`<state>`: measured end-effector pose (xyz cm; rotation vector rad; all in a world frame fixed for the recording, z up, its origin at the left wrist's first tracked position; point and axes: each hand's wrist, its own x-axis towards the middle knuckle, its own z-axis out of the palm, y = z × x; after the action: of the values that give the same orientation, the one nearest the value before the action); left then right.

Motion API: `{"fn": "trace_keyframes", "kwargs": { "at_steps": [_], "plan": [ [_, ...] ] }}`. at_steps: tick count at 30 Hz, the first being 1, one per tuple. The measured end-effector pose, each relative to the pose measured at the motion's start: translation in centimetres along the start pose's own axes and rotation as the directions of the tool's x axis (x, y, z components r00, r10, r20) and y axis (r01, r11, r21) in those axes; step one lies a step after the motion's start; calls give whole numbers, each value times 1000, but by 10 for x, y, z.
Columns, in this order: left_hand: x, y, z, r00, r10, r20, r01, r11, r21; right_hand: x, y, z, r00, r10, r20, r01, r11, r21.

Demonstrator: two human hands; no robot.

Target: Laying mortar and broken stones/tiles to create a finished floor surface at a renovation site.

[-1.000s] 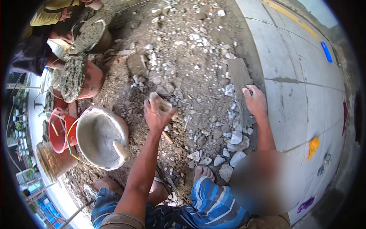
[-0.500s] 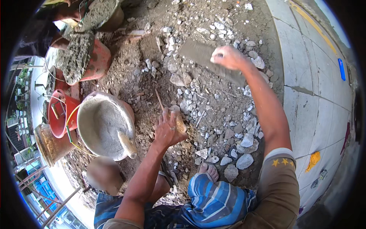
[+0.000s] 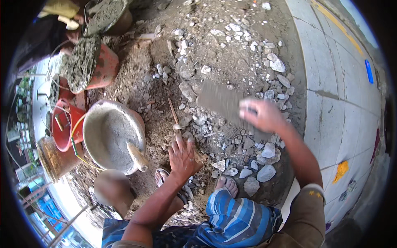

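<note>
My right hand (image 3: pixel 262 115) is closed round the handle of a flat rectangular plastering trowel (image 3: pixel 217 99), whose blade lies over the rubble, blurred by motion. My left hand (image 3: pixel 182 157) rests low on the ground with its fingers stretched forward. Under its palm a tan-brown piece (image 3: pixel 199 159) shows at the edge; its kind is hidden. Just beyond the fingertips lies a thin brown stick (image 3: pixel 173 110). To the left of this hand stands a round tub (image 3: pixel 93 142) of grey cement mix, with a pale wooden handle (image 3: pixel 136 156) leaning out of it.
Red buckets (image 3: pixel 105 68) heaped with wet mortar stand at the far left, beside another person's hand (image 3: pixel 72 37). A smaller red bucket (image 3: pixel 62 132) is behind the tub. White stones (image 3: pixel 266 173) lie near my foot (image 3: pixel 226 186). Pale paving slabs (image 3: pixel 326 124) border the right side.
My right hand and the trowel have come nearer and a little to the right. My left hand has moved slightly nearer and flattened, uncovering more of the stick's near end.
</note>
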<state>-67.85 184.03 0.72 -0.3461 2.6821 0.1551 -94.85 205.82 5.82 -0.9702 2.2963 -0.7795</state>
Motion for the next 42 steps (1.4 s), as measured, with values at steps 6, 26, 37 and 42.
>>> {"fn": "trace_keyframes", "kwargs": {
  "at_steps": [6,26,37,42],
  "plan": [
    [1,19,4,967,236,-91,-249,953,-174,143,61,-50,919,74,-388,-194,940,-280],
    [54,-37,22,946,-322,50,282,734,-617,85,56,-2,941,-37,-337,-98,922,-376],
    [15,-74,43,930,-365,30,333,810,-482,-42,-8,76,983,158,94,-118,934,-338],
    [12,-53,33,953,-277,-121,149,780,-608,-13,20,22,929,221,-297,-330,855,-399]
  ]
}}
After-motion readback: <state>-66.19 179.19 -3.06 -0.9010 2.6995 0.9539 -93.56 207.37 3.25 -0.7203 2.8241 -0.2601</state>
